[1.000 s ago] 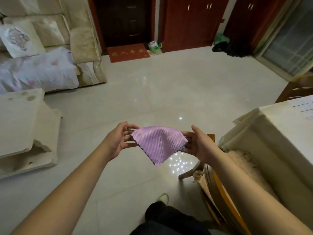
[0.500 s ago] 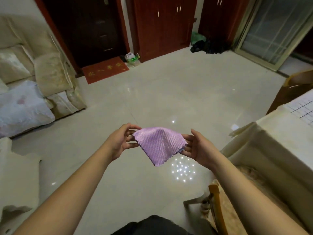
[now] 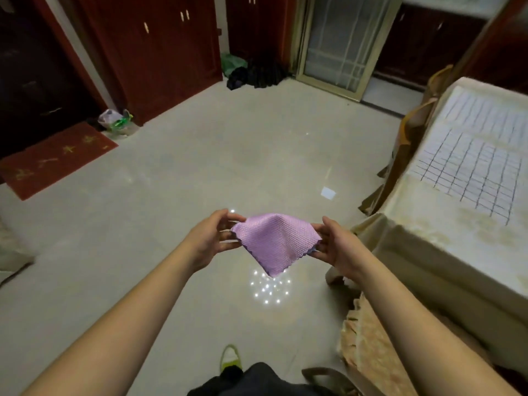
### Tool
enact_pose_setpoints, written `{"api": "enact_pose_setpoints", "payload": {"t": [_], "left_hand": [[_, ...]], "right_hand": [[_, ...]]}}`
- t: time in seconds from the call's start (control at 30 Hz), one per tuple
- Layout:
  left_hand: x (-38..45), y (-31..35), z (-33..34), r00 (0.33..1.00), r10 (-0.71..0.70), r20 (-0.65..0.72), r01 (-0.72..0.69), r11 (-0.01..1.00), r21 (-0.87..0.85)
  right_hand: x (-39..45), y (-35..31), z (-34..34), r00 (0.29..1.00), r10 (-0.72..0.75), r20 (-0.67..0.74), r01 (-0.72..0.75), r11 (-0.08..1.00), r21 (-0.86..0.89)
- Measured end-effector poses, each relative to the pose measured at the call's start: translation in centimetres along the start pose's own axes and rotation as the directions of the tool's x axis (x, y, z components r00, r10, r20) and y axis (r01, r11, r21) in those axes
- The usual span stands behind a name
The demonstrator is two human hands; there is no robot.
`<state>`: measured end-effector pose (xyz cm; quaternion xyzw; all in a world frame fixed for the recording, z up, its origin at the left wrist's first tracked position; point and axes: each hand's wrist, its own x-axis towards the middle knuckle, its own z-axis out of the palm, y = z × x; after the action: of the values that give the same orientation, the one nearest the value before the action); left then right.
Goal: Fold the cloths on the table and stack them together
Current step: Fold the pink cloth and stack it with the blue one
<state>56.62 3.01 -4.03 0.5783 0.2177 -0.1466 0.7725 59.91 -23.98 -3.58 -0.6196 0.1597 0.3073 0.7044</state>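
A covered table [image 3: 445, 232] stands at the right, a red mat [image 3: 54, 160] by the door. Out over the floor, the left hand [image 3: 210, 241] and right hand [image 3: 334, 244] each pinch a corner of the folded purple cloth [image 3: 275, 241], which sags between them.

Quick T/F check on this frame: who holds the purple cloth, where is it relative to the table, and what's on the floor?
1. Both hands hold the purple waffle-textured cloth. True: the left hand pinches its left corner, the right hand its right.
2. The cloth lies flat on the table. False: it hangs in the air over the pale tiled floor, one corner pointing down.
3. The table with the cream tablecloth stands to the person's right. True.
4. A folded stack of cloths shows on the table. False: only a gridded white mat shows there.
5. A red doormat lies on the floor at far left. True.
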Motion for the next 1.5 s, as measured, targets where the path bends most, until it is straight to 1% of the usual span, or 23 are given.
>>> {"api": "enact_pose_setpoints", "payload": {"t": [0.13,0.27,0.4,0.5,0.6,0.67,0.73,0.83,0.93,1.2,1.37,1.5], "left_hand": [[5.4,3.4,0.6,0.992,-0.041,0.117,0.032,0.996,0.079],[10.3,6.2,2.1,0.975,-0.068,0.21,0.042,0.991,0.128],[15.8,7.9,4.2,0.958,-0.089,0.273,0.036,0.981,0.192],[20.6,9.3,6.5,0.944,-0.094,0.315,0.011,0.967,0.256],[25.4,11.0,9.1,0.938,-0.098,0.331,0.0,0.96,0.281],[28.3,12.5,11.3,0.93,-0.122,0.348,0.001,0.944,0.329],[30.9,13.8,13.6,0.926,-0.152,0.346,0.005,0.921,0.39],[35.0,15.8,16.7,0.921,-0.122,0.37,-0.054,0.901,0.431],[38.7,17.6,19.4,0.912,-0.112,0.394,-0.095,0.878,0.47],[51.3,22.8,25.8,0.883,-0.142,0.448,-0.11,0.864,0.491],[60.5,27.3,29.5,0.837,-0.166,0.521,-0.143,0.853,0.502],[66.1,31.6,32.0,0.796,-0.182,0.578,-0.176,0.843,0.508]], "right_hand": [[2.0,-2.2,0.3,0.991,-0.024,-0.13,0.027,0.999,0.024],[4.1,-3.9,-0.4,0.97,-0.044,-0.241,0.07,0.992,0.101],[7.0,-6.1,-2.2,0.943,-0.02,-0.331,0.073,0.986,0.15],[10.0,-7.8,-4.4,0.936,-0.03,-0.35,0.103,0.976,0.194],[13.8,-10.0,-7.0,0.924,-0.046,-0.379,0.14,0.965,0.223],[16.1,-12.0,-8.9,0.916,-0.051,-0.399,0.155,0.96,0.233],[18.1,-13.8,-10.7,0.913,-0.059,-0.404,0.157,0.964,0.214],[21.0,-16.7,-13.1,0.909,-0.088,-0.408,0.166,0.973,0.16],[23.4,-19.7,-15.2,0.894,-0.078,-0.441,0.145,0.982,0.121],[31.6,-26.6,-19.7,0.858,-0.062,-0.51,0.171,0.971,0.17],[38.3,-32.1,-21.7,0.798,-0.091,-0.596,0.254,0.947,0.195],[42.4,-36.4,-22.9,0.758,-0.091,-0.646,0.274,0.943,0.189]]}}
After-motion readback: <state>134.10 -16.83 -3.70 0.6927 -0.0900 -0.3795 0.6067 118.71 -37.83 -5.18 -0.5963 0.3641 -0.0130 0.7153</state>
